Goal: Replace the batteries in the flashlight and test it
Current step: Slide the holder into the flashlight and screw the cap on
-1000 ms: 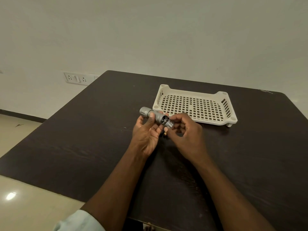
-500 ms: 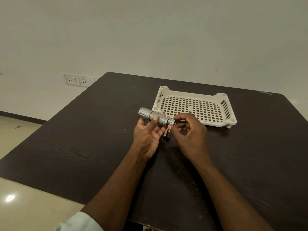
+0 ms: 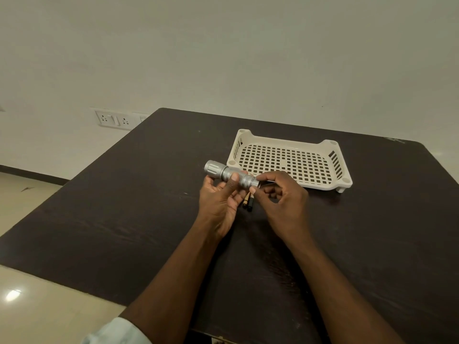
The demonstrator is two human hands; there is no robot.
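— Where is the flashlight [image 3: 232, 175]?

— We see it up in the air, just above the dark counter [image 3: 124, 219]. It lies on its side. Its wide front end points left and sticks out past the left hand [image 3: 219, 202].

— How does the left grip hold it?

— We see the left hand under the middle of the flashlight, palm up. The thumb is curled over the top of the bumpy silver part, and the fingers wrap it from below. So this grip is closed round the middle.

— And the right hand [image 3: 282, 204]?

— We see its thumb and first finger pinching the back end of the flashlight, on the right. The other fingers are bent and hold nothing that we can see. We cannot tell if the end cap is on tight.

— What lies under the hands?

— We see two small dark batteries [image 3: 248, 203] on the counter, side by side, just under the gap between the two hands. No hand touches them.

— Anything else?

— We see a cream tray [image 3: 344, 181] with holes, on the counter behind the right hand. On the wall to the left there is a white plug socket [image 3: 113, 119].
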